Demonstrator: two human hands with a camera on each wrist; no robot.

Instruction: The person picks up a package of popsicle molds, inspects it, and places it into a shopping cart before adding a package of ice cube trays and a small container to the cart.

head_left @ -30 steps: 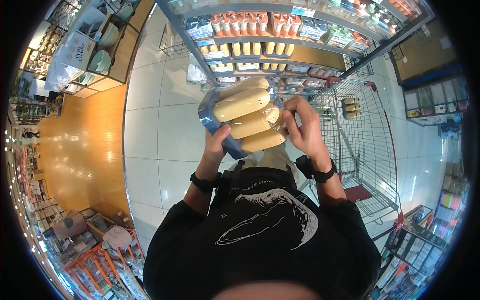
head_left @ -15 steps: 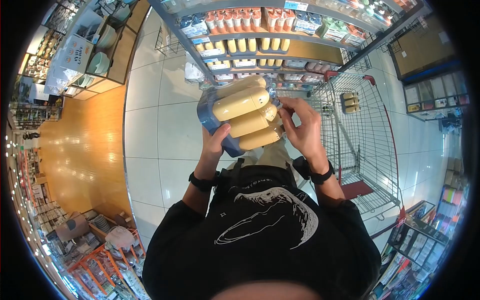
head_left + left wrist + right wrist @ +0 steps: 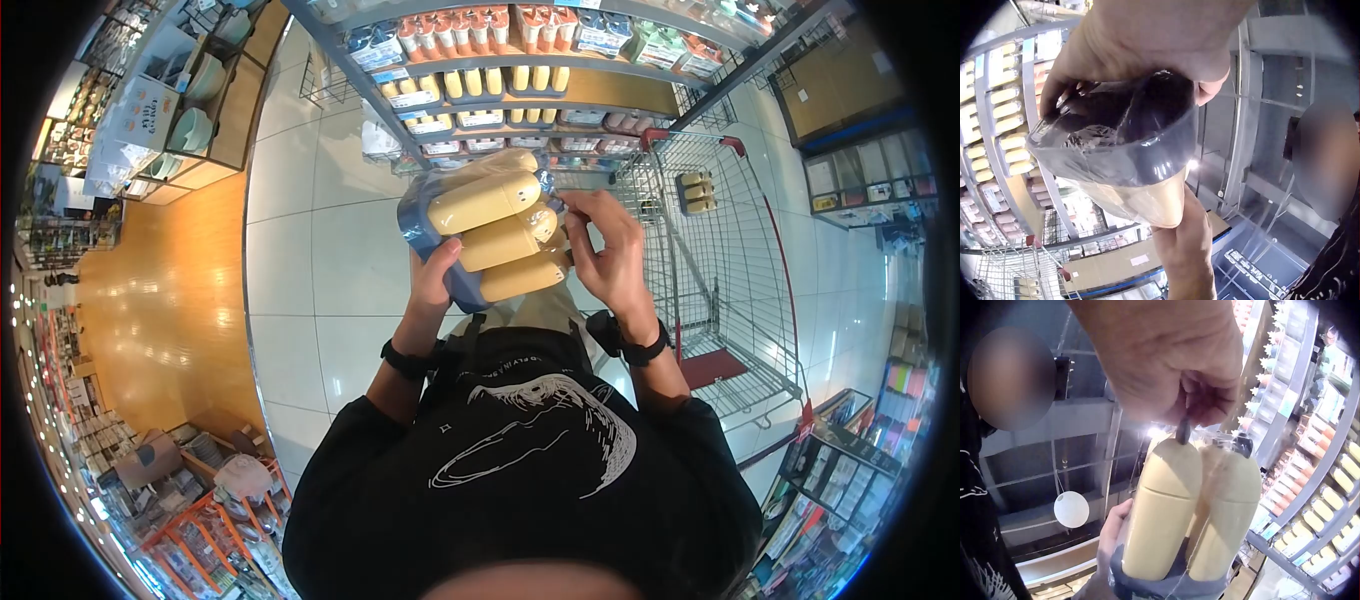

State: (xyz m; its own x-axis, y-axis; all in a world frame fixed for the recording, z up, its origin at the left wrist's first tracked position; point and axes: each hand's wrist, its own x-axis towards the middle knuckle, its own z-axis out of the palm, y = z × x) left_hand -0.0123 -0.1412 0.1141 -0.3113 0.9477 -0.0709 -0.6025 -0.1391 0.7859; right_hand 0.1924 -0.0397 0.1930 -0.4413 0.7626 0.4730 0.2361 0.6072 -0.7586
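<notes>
My left hand (image 3: 432, 278) grips a dark blue tray (image 3: 412, 222) of several pale yellow bottles (image 3: 485, 205) by its base, thumb over the near side. Clear plastic wrap covers the pack, and small faces mark the bottles' rounded ends. In the left wrist view the tray (image 3: 1147, 159) lies under my palm. At the bottles' rounded ends, my right hand (image 3: 615, 255) has its thumb and fingers curled together. Seen from the right wrist, those fingers pinch at a dark tab (image 3: 1183, 432) on top of one bottle (image 3: 1160, 519); the fingertips are partly hidden.
A wire shopping cart (image 3: 712, 373) stands to my right with a similar yellow pack (image 3: 697, 192) in it. Ahead, a shelf unit (image 3: 620, 95) carries more yellow packs and orange ones. A display counter (image 3: 215, 115) is at the left, beside a wooden floor (image 3: 165, 290).
The shelves and cart have shifted slightly up and left in the head view. Both hands keep nearly the same places on the pack, with only small movement in the right fingers.
</notes>
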